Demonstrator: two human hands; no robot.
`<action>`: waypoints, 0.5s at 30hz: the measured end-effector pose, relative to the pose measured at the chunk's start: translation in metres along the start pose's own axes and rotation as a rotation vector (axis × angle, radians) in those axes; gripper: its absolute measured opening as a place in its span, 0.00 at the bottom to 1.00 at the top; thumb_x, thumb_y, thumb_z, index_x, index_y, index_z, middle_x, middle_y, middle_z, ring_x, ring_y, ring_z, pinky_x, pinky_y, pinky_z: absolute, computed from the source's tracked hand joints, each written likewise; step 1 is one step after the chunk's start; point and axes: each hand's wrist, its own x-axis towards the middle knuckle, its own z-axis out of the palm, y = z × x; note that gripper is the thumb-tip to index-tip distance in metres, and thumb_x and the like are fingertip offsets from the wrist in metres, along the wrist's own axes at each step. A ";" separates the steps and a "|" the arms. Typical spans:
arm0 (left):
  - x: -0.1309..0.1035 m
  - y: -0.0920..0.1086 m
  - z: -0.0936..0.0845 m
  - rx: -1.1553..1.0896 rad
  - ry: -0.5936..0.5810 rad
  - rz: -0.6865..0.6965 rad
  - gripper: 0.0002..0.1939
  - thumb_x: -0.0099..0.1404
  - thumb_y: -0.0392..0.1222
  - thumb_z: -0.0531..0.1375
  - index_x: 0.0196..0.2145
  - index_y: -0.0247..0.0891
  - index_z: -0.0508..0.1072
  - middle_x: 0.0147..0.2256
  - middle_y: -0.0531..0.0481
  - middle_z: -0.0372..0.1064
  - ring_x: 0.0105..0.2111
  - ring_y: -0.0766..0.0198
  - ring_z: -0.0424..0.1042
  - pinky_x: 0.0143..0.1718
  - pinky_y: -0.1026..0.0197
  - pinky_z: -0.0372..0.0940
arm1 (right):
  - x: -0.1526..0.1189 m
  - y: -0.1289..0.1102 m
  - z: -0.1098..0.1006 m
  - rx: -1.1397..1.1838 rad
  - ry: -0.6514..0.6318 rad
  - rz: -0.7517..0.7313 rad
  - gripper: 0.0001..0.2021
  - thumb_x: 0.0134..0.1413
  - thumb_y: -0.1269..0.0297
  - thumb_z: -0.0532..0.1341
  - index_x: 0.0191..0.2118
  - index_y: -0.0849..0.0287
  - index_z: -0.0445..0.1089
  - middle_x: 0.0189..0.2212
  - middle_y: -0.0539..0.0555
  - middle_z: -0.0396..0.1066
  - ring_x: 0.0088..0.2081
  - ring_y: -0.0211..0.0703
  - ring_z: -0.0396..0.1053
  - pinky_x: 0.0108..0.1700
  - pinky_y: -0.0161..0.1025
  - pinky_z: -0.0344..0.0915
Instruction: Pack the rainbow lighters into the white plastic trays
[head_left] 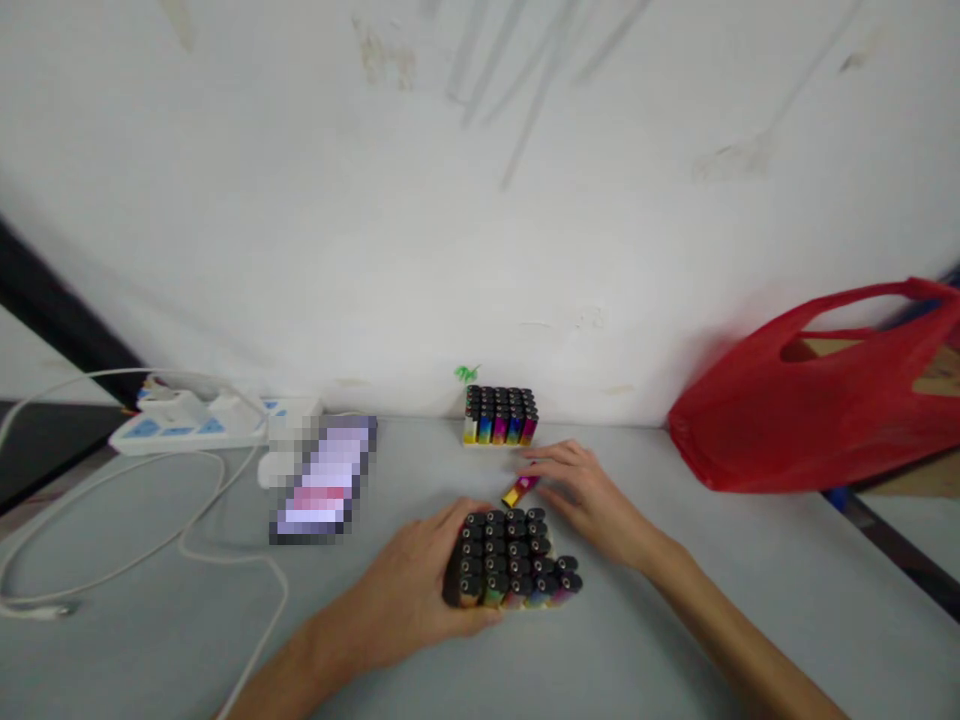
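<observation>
My left hand [424,580] is wrapped round the left side of a tray of lighters [514,560] with black tops, packed upright in rows. Some places at the tray's right side hold no lighter. Just beyond that tray, my right hand [581,490] has its fingers on a single pink and yellow lighter [519,491], which is tilted with one end toward the tray. Against the wall stands a second tray of lighters [500,415], its rows full of multicoloured bodies with black tops.
At the left are a white power strip [217,425] with plugs, a loose white cable [187,540] and a phone [326,480], blurred out. On the right sits a red plastic bag [795,410] with cardboard inside. A scuffed white wall [480,220] closes off the back of the grey table [645,640].
</observation>
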 end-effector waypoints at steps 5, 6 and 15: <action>-0.001 -0.001 0.000 0.007 0.010 0.002 0.38 0.57 0.42 0.79 0.62 0.50 0.70 0.59 0.50 0.78 0.58 0.45 0.78 0.60 0.48 0.69 | 0.008 0.008 0.007 -0.033 -0.009 0.038 0.10 0.71 0.69 0.67 0.53 0.49 0.82 0.56 0.56 0.80 0.59 0.57 0.72 0.61 0.54 0.60; -0.002 -0.002 0.001 0.008 0.011 0.005 0.38 0.57 0.43 0.79 0.62 0.50 0.70 0.59 0.49 0.78 0.58 0.45 0.77 0.60 0.48 0.69 | 0.007 0.009 0.007 -0.034 0.006 0.064 0.07 0.71 0.67 0.68 0.50 0.51 0.82 0.52 0.57 0.81 0.56 0.57 0.73 0.58 0.53 0.62; -0.001 0.001 -0.001 -0.003 0.001 -0.003 0.37 0.59 0.43 0.78 0.62 0.49 0.71 0.59 0.48 0.77 0.58 0.44 0.77 0.61 0.46 0.69 | -0.024 0.006 -0.004 0.162 0.022 0.230 0.11 0.72 0.55 0.67 0.41 0.56 0.79 0.37 0.54 0.80 0.38 0.49 0.74 0.40 0.43 0.67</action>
